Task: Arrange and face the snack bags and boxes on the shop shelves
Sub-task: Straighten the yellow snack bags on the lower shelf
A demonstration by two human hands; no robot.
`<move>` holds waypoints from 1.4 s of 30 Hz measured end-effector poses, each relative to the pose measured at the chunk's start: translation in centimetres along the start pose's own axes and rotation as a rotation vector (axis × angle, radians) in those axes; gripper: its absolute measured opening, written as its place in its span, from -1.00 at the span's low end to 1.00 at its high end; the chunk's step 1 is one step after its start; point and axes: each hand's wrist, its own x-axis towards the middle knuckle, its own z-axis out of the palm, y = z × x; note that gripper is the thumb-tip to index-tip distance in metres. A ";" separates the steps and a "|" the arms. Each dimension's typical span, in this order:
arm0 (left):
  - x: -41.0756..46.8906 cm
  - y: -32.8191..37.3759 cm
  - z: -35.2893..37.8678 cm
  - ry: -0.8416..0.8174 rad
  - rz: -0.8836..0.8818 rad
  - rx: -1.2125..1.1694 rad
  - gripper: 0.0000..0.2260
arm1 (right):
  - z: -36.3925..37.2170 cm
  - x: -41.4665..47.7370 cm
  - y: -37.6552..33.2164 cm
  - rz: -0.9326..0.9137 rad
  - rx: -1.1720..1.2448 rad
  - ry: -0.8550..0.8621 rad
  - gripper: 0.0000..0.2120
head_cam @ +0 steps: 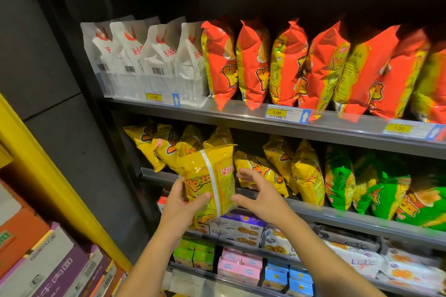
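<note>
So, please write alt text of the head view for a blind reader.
A person's left hand holds a yellow snack bag, back seam facing the camera; the open right hand is beside its right edge. The upper shelf holds white bags and orange bags; green bags stand lower right.

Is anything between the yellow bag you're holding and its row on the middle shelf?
Yes. The held yellow bag, gripped by the left hand, has upright yellow bags right behind it, and a tilted yellow bag lies beside, behind the right hand.
</note>
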 end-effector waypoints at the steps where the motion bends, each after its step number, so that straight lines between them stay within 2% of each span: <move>1: 0.3 0.2 0.1 0.027 0.007 -0.010 -0.50 | -0.4 0.2 -0.1 -0.022 -0.080 0.018 -0.18; 6: 1.5 1.1 0.9 0.139 0.060 -0.012 -0.52 | -2.1 2.4 0.3 -0.206 -0.629 0.072 -0.15; 10: 2.4 1.5 1.9 0.166 0.061 0.048 -0.38 | -1.9 4.5 0.9 -0.171 -0.923 0.007 -0.11; 13: 3.0 1.9 2.8 0.160 0.062 0.068 -0.31 | -1.7 5.6 1.3 -0.140 -1.013 -0.041 -0.14; 24: 4.3 2.0 3.9 0.184 0.032 0.118 -0.26 | -1.0 6.5 3.5 -0.143 -1.047 -0.105 -0.28; 32: 4.4 1.3 5.6 0.175 0.046 0.146 -0.29 | -2.7 5.7 3.7 -0.067 -0.826 0.116 -0.40; 38: 5.1 1.1 8.8 0.207 0.092 0.193 -0.33 | -4.5 4.5 3.9 0.000 -0.719 0.219 -0.41; 42: 6.2 0.9 10.7 0.268 0.127 0.257 -0.23 | -5.3 4.0 4.3 0.033 -0.675 0.259 -0.40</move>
